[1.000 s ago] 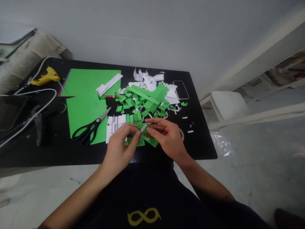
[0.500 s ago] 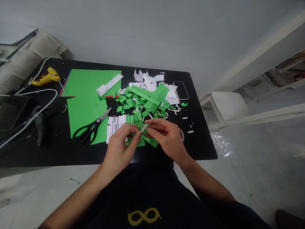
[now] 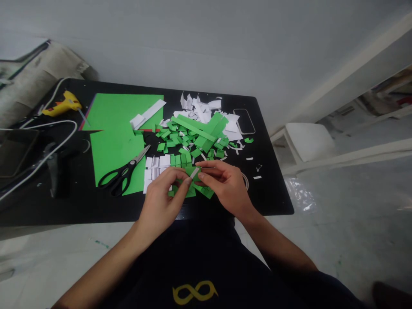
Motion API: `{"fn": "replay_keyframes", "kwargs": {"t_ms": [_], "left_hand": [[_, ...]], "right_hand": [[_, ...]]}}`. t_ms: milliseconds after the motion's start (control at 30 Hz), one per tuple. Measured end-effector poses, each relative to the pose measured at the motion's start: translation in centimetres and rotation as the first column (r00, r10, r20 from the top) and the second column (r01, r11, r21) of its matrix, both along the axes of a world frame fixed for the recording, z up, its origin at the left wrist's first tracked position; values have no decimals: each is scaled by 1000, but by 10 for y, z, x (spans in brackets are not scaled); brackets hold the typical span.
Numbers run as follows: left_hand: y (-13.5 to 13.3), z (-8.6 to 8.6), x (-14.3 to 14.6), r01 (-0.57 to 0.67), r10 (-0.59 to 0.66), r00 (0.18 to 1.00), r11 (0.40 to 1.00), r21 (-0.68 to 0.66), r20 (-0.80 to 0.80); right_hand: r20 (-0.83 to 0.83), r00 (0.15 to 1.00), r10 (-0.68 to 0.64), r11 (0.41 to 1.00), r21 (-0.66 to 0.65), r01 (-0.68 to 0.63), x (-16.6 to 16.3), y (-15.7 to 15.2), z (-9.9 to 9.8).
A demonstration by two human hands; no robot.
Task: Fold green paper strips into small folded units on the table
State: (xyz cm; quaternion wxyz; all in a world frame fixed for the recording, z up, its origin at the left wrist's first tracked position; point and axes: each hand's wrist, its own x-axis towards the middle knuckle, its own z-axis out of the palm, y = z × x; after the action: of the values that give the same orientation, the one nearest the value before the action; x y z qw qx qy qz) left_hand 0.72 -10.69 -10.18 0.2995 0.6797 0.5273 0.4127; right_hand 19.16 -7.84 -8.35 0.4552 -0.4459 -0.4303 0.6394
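Note:
Between my two hands is a small green paper piece (image 3: 192, 170) with a narrow white paper strip (image 3: 195, 173) lying across it. My left hand (image 3: 165, 194) is closed, thumb and index finger pinching the lower left end. My right hand (image 3: 225, 185) pinches the right side, its fingers partly hidden behind the green piece. Folded white paper pieces (image 3: 157, 162) stand in rows by my left hand. Folded green pieces (image 3: 180, 160) continue those rows, partly covered by my hands. Black-handled scissors (image 3: 124, 171) lie to the left on a green sheet (image 3: 109, 150).
A heap of cut green paper (image 3: 206, 131) and white scraps (image 3: 201, 109) lies at the back. A yellow glue gun (image 3: 66, 104), a white cable (image 3: 75, 128) and a black stapler-like tool (image 3: 53, 171) are at the left. A white stool (image 3: 309, 141) stands right of the black table (image 3: 270, 189).

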Motion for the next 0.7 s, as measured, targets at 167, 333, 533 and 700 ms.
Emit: {"fn": "replay_keyframes", "kwargs": {"t_ms": [167,333,533,700], "left_hand": [[0,1,0,6,-6,1000,1000,0,-3],[-1,1,1,1,0,1000,998,-55,24],[0,1,-1,13,-7,998,995,-96,67],[-1,2,0,9,0,996,995,-99,88]], "right_hand": [[29,1000,8,1000,7,-8,0,-1,1],[109,994,1,997,82,-10,1,-1,-4],[221,973,-61,980,200,16,0,-4,-11],[296,949,-107,951,310,11,-3,-7,-16]]}}
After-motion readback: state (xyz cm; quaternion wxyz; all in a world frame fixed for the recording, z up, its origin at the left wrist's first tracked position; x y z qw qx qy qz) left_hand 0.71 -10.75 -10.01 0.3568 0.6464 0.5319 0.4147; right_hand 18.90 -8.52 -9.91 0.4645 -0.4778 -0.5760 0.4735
